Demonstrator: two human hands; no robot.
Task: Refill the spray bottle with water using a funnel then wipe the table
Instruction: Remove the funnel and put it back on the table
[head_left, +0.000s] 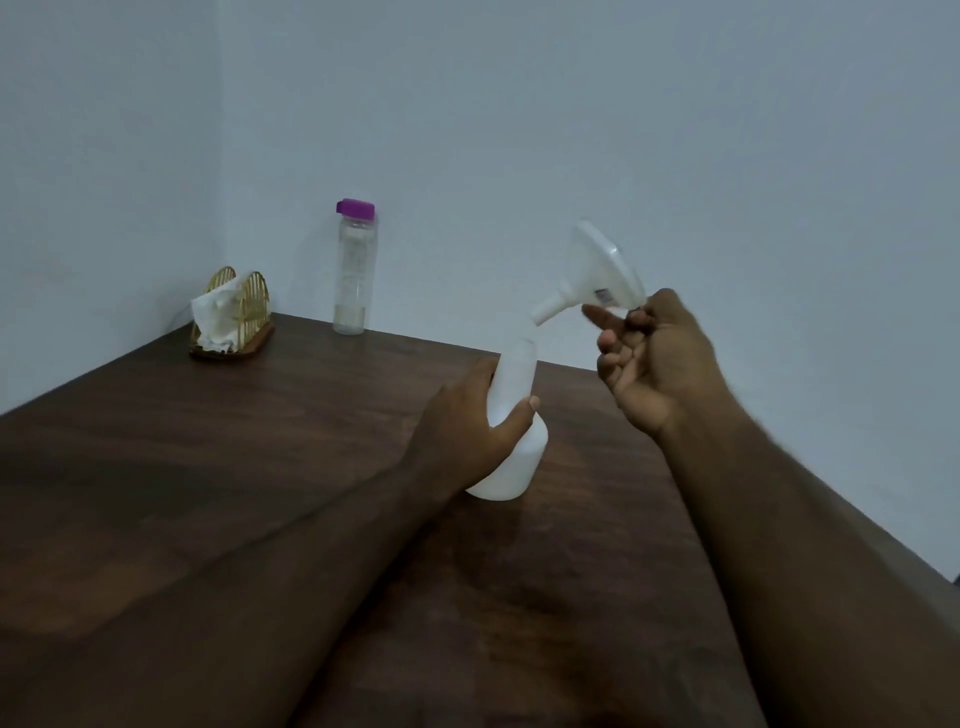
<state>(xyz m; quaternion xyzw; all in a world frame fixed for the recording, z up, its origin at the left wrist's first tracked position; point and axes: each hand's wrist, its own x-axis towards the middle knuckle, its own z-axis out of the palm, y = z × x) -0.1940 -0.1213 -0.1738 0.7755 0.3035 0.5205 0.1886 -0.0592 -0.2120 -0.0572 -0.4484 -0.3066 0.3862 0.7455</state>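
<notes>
Gripping the white spray bottle (511, 431) around its middle, your left hand (462, 434) has the thumb curled across the front and the fingers wrapped behind, so the bottle leans slightly to the right with its base touching the dark wooden bench (208, 467). Its neck is uncapped and points up toward the funnel (597, 273). Your right hand (657, 358) holds that translucent white funnel in the air, above and just to the right of the bottle's mouth; the thumb and upper fingers pinch its wide rim while the lower fingers hang loosely curled. You have the funnel tilted on its side, spout aimed down and left at the neck but apart from it. Well back on the bench, against the wall, a clear water bottle (355, 270) with a purple cap stands upright. To its left, near the corner, sits a gold wire napkin holder (236, 312) with white tissue in it.
</notes>
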